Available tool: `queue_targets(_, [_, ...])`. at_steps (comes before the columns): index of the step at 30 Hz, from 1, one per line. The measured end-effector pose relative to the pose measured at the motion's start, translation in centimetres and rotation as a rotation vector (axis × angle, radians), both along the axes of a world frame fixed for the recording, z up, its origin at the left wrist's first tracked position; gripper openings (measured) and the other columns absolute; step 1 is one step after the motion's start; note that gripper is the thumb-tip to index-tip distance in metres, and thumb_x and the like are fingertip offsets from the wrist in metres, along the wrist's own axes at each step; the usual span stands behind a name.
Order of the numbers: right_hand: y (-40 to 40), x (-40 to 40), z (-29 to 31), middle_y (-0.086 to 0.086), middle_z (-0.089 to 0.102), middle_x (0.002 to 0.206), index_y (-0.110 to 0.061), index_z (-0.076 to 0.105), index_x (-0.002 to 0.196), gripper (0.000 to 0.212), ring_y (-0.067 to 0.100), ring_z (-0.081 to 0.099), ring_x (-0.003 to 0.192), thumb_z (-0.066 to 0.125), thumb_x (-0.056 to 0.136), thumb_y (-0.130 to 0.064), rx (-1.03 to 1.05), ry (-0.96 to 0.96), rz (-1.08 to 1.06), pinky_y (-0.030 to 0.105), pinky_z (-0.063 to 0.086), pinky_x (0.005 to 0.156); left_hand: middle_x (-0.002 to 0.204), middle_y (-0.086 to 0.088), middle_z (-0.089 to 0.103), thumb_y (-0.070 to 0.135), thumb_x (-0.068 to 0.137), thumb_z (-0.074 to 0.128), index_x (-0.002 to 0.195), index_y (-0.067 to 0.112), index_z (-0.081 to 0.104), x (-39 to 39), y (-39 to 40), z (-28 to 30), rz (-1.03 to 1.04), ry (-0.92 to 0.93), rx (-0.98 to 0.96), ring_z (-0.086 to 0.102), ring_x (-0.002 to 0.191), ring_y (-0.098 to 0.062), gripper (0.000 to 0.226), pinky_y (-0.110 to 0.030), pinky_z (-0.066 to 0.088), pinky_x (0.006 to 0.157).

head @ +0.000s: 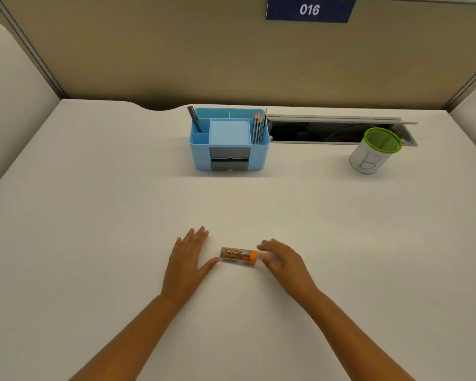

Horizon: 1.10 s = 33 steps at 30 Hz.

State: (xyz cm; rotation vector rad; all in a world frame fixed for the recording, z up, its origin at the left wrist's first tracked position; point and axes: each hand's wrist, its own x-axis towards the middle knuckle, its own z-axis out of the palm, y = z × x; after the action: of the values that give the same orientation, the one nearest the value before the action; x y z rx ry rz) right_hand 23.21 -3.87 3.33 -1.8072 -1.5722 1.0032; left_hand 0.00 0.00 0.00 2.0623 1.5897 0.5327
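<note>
A small clear tube (235,255) with an orange cap and brownish bits inside lies on its side on the white desk (94,215), between my two hands. My left hand (188,259) rests flat on the desk just left of the tube, fingers straight, its thumb tip next to the tube's closed end. My right hand (280,261) is just right of the tube, fingers relaxed and close to the orange cap; it looks blurred, and whether it touches the cap I cannot tell.
A blue desk organiser (228,141) with a dark pen, several pencils and a small drawer stands at the back centre. A white cup with a green rim (374,151), marked "B", stands back right by an open cable slot (327,130). Partition walls enclose the desk.
</note>
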Motion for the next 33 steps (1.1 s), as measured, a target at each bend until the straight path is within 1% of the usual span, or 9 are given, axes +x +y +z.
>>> queue_targets(3, [0.3, -0.8, 0.1, -0.005, 0.057, 0.13, -0.026, 0.056, 0.122, 0.041, 0.012, 0.048, 0.12, 0.066, 0.082, -0.031, -0.046, -0.091, 0.115, 0.021, 0.032, 0.1, 0.145, 0.012, 0.019, 0.07, 0.075, 0.032, 0.138, 0.022, 0.025, 0.5, 0.0, 0.1, -0.104, 0.031, 0.022, 0.011, 0.136, -0.006, 0.08, -0.031, 0.003, 0.113])
queue_targets(8, [1.1, -1.9, 0.7, 0.004, 0.069, 0.111, -0.016, 0.065, 0.11, 0.032, 0.014, 0.062, 0.098, 0.07, 0.078, -0.018, -0.022, -0.062, 0.106, 0.02, 0.046, 0.089, 0.143, 0.001, 0.038, 0.033, 0.084, 0.059, 0.131, 0.021, 0.041, 2.4, -0.2, 0.2, -0.048, -0.107, 0.015, 0.019, 0.137, -0.013, 0.052, -0.034, 0.002, 0.113])
queue_targets(12, [2.1, -2.2, 1.6, -0.003, 0.07, 0.095, -0.016, 0.069, 0.101, 0.024, 0.005, 0.062, 0.082, 0.07, 0.078, -0.017, -0.02, 0.075, -0.033, 0.011, 0.05, 0.078, 0.139, 0.007, 0.041, 0.023, 0.083, 0.061, 0.125, 0.021, 0.046, 3.9, -0.1, 0.6, -0.113, -0.177, -0.016, 0.025, 0.133, -0.009, 0.044, -0.028, 0.02, 0.109])
queue_targets(14, [2.6, -2.1, 2.2, -0.005, 0.068, 0.093, -0.018, 0.068, 0.101, 0.023, 0.004, 0.063, 0.082, 0.07, 0.078, -0.02, -0.024, 0.104, -0.055, 0.002, 0.045, 0.068, 0.126, 0.002, 0.053, 0.018, 0.083, 0.06, 0.117, 0.018, 0.05, 4.5, 0.1, 1.0, -0.1, -0.203, -0.023, 0.044, 0.122, -0.014, 0.035, -0.024, 0.035, 0.099])
queue_targets(16, [3.2, -1.8, 2.7, -0.005, 0.067, 0.093, -0.018, 0.067, 0.104, 0.026, 0.008, 0.064, 0.084, 0.07, 0.079, -0.021, -0.037, 0.104, -0.044, 0.001, 0.044, 0.063, 0.11, -0.003, 0.06, 0.017, 0.084, 0.059, 0.109, 0.018, 0.052, 4.9, 0.5, 1.7, -0.097, -0.208, -0.032, 0.056, 0.1, -0.017, 0.026, -0.025, 0.045, 0.086])
queue_targets(18, [3.7, -1.4, 3.2, -0.004, 0.066, 0.096, -0.018, 0.066, 0.106, 0.03, 0.01, 0.065, 0.079, 0.072, 0.078, -0.023, -0.073, 0.13, -0.042, 0.007, 0.048, 0.06, 0.106, -0.004, 0.061, 0.018, 0.085, 0.059, 0.107, 0.018, 0.052, 5.2, 1.1, 2.3, -0.108, -0.207, -0.033, 0.057, 0.093, -0.015, 0.023, -0.028, 0.049, 0.083])
queue_targets(26, [5.4, -1.5, 4.7, 0.013, 0.072, 0.094, -0.005, 0.068, 0.102, 0.034, 0.019, 0.069, 0.074, 0.074, 0.076, -0.025, -0.069, 0.269, -0.194, 0.02, 0.057, 0.067, 0.114, -0.005, 0.062, 0.02, 0.084, 0.06, 0.119, 0.017, 0.051, 6.9, 2.7, 4.7, -0.177, -0.2, 0.117, 0.058, 0.099, -0.017, 0.036, -0.028, 0.047, 0.086])
queue_targets(29, [6.1, -1.6, 5.6, 0.007, 0.072, 0.085, -0.009, 0.07, 0.097, 0.031, 0.016, 0.069, 0.069, 0.075, 0.075, -0.029, -0.039, 0.199, -0.173, 0.021, 0.055, 0.073, 0.108, -0.006, 0.065, 0.02, 0.085, 0.058, 0.112, 0.016, 0.056, 7.3, 3.5, 5.6, -0.124, -0.228, 0.135, 0.059, 0.094, -0.018, 0.028, -0.026, 0.046, 0.081])
queue_targets(33, [6.4, -1.5, 6.9, -0.001, 0.069, 0.076, -0.013, 0.071, 0.093, 0.026, 0.009, 0.067, 0.063, 0.075, 0.074, -0.031, 0.047, 0.134, -0.136, 0.013, 0.053, 0.064, 0.105, -0.006, 0.066, 0.019, 0.085, 0.059, 0.111, 0.016, 0.056, 7.1, 4.2, 6.6, -0.167, -0.245, 0.142, 0.06, 0.09, -0.018, 0.026, -0.025, 0.048, 0.08])
